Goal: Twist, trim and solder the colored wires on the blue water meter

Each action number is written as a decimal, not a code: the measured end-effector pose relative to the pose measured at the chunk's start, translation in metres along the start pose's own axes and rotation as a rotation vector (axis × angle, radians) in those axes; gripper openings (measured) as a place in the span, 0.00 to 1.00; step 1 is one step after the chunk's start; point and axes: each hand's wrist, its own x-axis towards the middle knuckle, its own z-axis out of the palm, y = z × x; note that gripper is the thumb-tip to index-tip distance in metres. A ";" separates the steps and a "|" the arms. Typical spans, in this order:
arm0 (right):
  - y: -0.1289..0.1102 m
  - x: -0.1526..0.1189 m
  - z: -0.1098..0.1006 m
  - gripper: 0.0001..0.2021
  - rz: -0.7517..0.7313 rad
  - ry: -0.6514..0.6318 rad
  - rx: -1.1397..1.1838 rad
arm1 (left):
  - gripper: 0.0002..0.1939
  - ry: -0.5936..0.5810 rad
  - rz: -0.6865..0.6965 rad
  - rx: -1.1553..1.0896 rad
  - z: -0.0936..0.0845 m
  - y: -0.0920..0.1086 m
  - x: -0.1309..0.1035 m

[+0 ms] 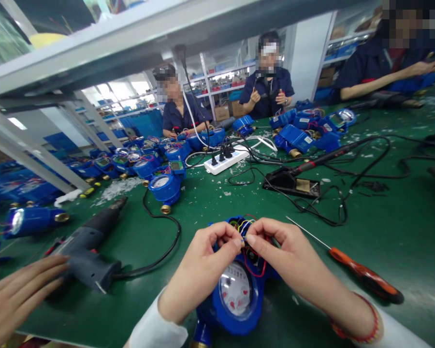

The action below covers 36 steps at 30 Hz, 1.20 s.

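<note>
- Near a co-worker's hand, the heat gun is placed, seemingly within reach.
- Thin wires are pinched by left hand and right hand, seemingly for precision (fingertips partly hidden), over the water meter on the table.
- The screwdriver is laid rightward.

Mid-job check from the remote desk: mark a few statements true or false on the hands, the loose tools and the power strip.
1. The left hand and right hand pinch thin wires at the blue meter. True.
2. The orange-handled screwdriver lies left of both hands. False: it lies to their right.
3. The white power strip has black plugs in it. True.
4. The left hand holds the heat gun. False: that tool lies on the table, off to the left.
</note>
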 end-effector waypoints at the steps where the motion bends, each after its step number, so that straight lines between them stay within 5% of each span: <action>1: 0.000 -0.001 0.000 0.10 -0.013 0.001 -0.014 | 0.09 0.009 -0.003 0.004 0.001 0.000 0.000; 12: 0.005 -0.012 0.007 0.05 -0.374 0.108 -0.299 | 0.06 0.099 0.045 0.173 0.004 0.004 0.001; 19: 0.004 -0.006 0.003 0.09 -0.067 0.022 -0.033 | 0.07 0.021 0.075 0.077 -0.001 -0.002 -0.004; 36: 0.001 -0.012 -0.006 0.09 0.016 -0.067 -0.031 | 0.03 0.021 0.130 0.128 -0.002 -0.006 -0.005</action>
